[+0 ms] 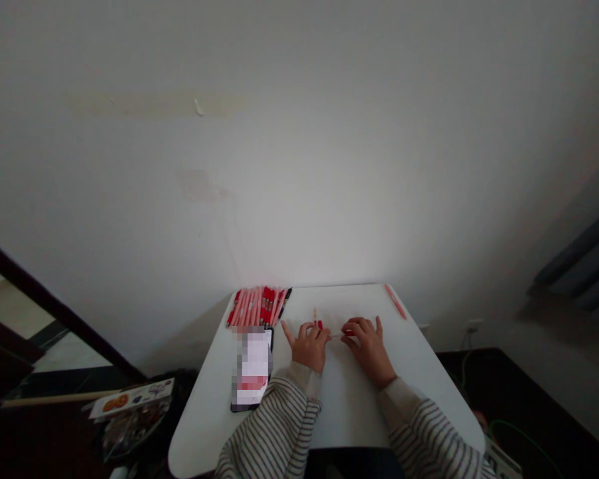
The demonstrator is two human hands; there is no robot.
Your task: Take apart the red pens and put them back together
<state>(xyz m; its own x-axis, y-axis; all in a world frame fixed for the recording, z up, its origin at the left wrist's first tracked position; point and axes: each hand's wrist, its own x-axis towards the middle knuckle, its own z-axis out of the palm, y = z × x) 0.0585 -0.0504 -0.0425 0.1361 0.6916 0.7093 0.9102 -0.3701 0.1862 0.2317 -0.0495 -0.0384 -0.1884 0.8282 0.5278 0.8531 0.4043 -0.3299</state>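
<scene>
A: Left hand (308,346): what is grasped?
B: A thin, pale, straight rod (335,336), pinched; the right hand (367,347) grips a slim red plastic-looking piece (349,333) at its other end, right of the black-edged rectangular phone (255,359).
A: Which step?
B: Seemingly, close two-handed work on rod and piece; the next move would call for steady, in-line fingers

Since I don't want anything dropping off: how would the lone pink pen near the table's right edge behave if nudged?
The pink pen looks slim, so it may roll if pushed sideways. Lying near the right edge of the table, it could drop off with an outward nudge. Its straight, thin body suggests it's probably stiff and light.
</scene>
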